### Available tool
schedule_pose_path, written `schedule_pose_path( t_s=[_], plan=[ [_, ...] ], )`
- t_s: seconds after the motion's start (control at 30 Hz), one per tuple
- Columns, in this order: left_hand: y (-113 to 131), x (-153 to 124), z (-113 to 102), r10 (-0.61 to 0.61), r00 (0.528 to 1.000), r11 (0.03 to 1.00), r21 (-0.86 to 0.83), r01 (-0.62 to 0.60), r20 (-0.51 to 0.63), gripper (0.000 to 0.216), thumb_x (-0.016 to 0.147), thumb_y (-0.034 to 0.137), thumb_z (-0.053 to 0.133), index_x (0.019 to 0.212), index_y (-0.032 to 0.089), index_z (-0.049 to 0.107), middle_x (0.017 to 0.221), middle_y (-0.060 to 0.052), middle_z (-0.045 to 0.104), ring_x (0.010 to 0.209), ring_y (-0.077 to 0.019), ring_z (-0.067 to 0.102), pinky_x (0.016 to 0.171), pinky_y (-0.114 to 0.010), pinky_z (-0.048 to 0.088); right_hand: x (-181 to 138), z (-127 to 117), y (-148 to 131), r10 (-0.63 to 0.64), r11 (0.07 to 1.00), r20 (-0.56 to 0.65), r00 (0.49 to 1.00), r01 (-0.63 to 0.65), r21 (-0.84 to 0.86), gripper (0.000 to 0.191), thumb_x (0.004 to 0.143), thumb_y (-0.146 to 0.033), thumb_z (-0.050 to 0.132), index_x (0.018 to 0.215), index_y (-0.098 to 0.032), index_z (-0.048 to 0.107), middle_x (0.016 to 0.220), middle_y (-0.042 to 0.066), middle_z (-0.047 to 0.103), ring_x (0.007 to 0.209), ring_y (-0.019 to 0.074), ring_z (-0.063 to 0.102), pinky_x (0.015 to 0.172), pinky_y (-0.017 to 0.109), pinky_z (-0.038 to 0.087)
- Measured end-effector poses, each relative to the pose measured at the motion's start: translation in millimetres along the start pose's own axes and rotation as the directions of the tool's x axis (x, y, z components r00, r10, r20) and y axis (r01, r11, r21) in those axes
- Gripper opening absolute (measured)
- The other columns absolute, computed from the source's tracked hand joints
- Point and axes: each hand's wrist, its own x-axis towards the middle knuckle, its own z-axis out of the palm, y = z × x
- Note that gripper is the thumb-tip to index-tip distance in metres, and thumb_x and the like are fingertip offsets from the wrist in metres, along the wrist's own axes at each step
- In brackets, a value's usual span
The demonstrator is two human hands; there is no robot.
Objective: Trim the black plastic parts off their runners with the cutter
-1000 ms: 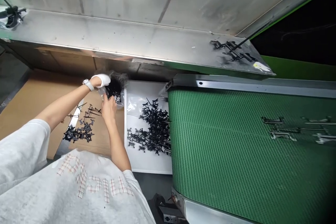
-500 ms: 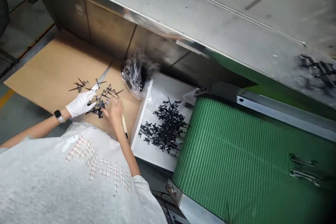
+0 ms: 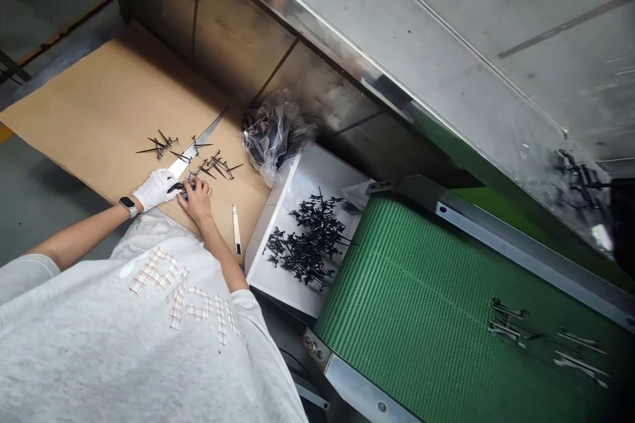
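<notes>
My left hand (image 3: 155, 190), in a white glove, has its fingers closed on a small bunch of black plastic parts (image 3: 187, 190) at the near edge of a brown cardboard sheet (image 3: 114, 92). From the other side my bare right hand (image 3: 199, 201) presses its fingers around the same bunch. How many parts lie within is hidden. Just beyond the hands, more thin black parts (image 3: 216, 164) are scattered, with another small cluster (image 3: 159, 144) to the left. A long steel strip like a ruler (image 3: 209, 127) lies under some of them.
Right of the cardboard is a white box (image 3: 262, 248) holding a heap of black parts (image 3: 317, 234). A clear plastic bag (image 3: 275, 135) stands behind. A slim pale tool (image 3: 236, 230) lies near the box. The green conveyor belt (image 3: 397, 284) carries several dark parts (image 3: 507, 322).
The loose pile between my hands is now gathered into a compact bunch, and my right hand has moved left onto it. More parts show on the belt, farther left. The view has tilted.
</notes>
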Motion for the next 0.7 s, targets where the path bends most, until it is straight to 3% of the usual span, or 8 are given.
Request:
schedule_pose_path(
  t_s=[0.07,0.17,0.4,0.57,0.63,0.7],
  plan=[
    [-4,1,4,-0.037,0.999,0.999,-0.006,0.037,-0.004,0.024,0.089,0.035,0.065,0.092,0.012,0.072,0.088,-0.010,0.069,0.089,-0.0230,0.065,0.087,-0.042,0.052,-2,6,-2,0.006,1.000,-0.010,1.000,-0.006,0.011,0.042,0.101,-0.044,0.048,0.135,-0.020,0.059,0.143,0.017,0.054,0.128,0.0302,0.049,0.105,0.047,0.043],
    [-9,3,5,-0.104,0.994,0.994,-0.038,0.103,-0.025,0.031,0.094,0.042,0.061,0.095,0.012,0.069,0.086,-0.006,0.068,0.081,-0.0178,0.064,0.081,-0.037,0.054,-4,13,-1,0.032,0.999,-0.025,0.999,-0.032,0.035,0.032,0.100,-0.039,0.054,0.123,-0.019,0.064,0.133,0.012,0.061,0.121,0.0257,0.058,0.102,0.047,0.049],
    [0,6,-19,-0.275,0.950,0.937,-0.262,0.231,-0.146,0.019,0.089,0.035,0.062,0.088,0.017,0.069,0.083,-0.008,0.070,0.079,-0.0212,0.068,0.072,-0.030,0.051,-5,17,8,0.115,0.986,-0.049,0.992,-0.108,0.126,0.026,0.098,-0.036,0.060,0.118,-0.019,0.065,0.124,0.009,0.067,0.109,0.0206,0.066,0.094,0.043,0.058],
    [45,19,-54,-0.501,0.816,0.799,-0.517,0.308,-0.287,0.016,0.091,0.031,0.058,0.087,0.017,0.062,0.086,-0.010,0.070,0.081,-0.0209,0.066,0.075,-0.030,0.050,-10,20,17,0.194,0.957,-0.077,0.978,-0.171,0.234,0.026,0.099,-0.036,0.059,0.118,-0.019,0.065,0.123,0.008,0.067,0.105,0.0194,0.067,0.091,0.041,0.059],
    [78,39,-74,-0.525,0.799,0.740,-0.620,0.259,-0.294,0.016,0.092,0.032,0.059,0.085,0.018,0.058,0.083,-0.006,0.067,0.079,-0.0175,0.063,0.077,-0.028,0.049,-12,21,19,0.223,0.940,-0.098,0.970,-0.187,0.286,0.027,0.098,-0.037,0.060,0.118,-0.019,0.065,0.123,0.008,0.067,0.105,0.0196,0.067,0.091,0.041,0.059],
    [120,71,-94,-0.503,0.823,0.667,-0.724,0.177,-0.262,0.017,0.092,0.033,0.062,0.086,0.018,0.056,0.080,-0.001,0.063,0.076,-0.0135,0.061,0.075,-0.025,0.048,-13,21,19,0.258,0.917,-0.127,0.958,-0.201,0.343,0.028,0.098,-0.037,0.061,0.119,-0.019,0.064,0.123,0.008,0.067,0.105,0.0199,0.067,0.091,0.042,0.059]
  ],
)
